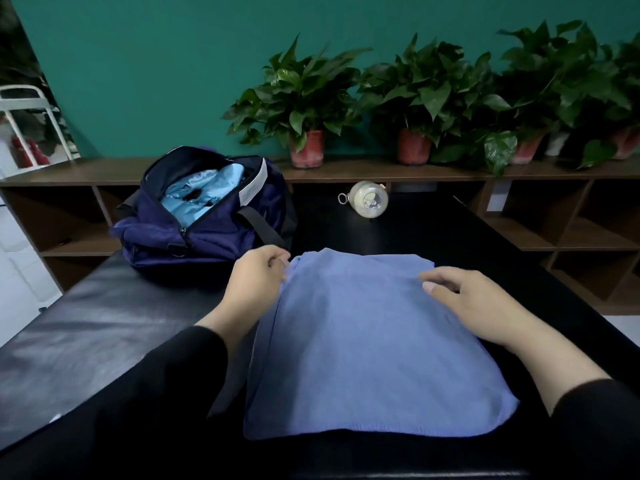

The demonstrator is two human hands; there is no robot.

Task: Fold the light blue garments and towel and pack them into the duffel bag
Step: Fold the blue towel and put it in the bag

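A blue towel (374,344) lies flat on the black tabletop (86,327), folded into a neat block right in front of the person. It fills the middle of the view, from about 6 o'clock up to the center.

The left hand (258,275) is at the towel's far left corner, at about 10 o'clock from the towel's middle. Its fingers are bent and seem to pinch the edge of the cloth there. The right hand (474,303) rests on top of the towel near the far right corner, at about 2 o'clock from the towel's middle. Its fingers are loose and a little bent — it lies on the cloth and does not grip it. Both arms wear black sleeves (180,368).

The duffel bag (207,216) is dark blue and sits on the tabletop at 11 o'clock from the towel, just past the left hand. Its top is unzipped and wide open. Light blue garments (204,192) are inside, bunched up and easy to see through the opening.

A small round see-through thing (367,199) with a metal ring lies on the tabletop at 12 o'clock, well apart from the towel — I cannot tell what it is.

Behind the tabletop is a brown shelf (381,169). Green potted plants (308,102) stand in a row on it, against a teal wall (156,64).
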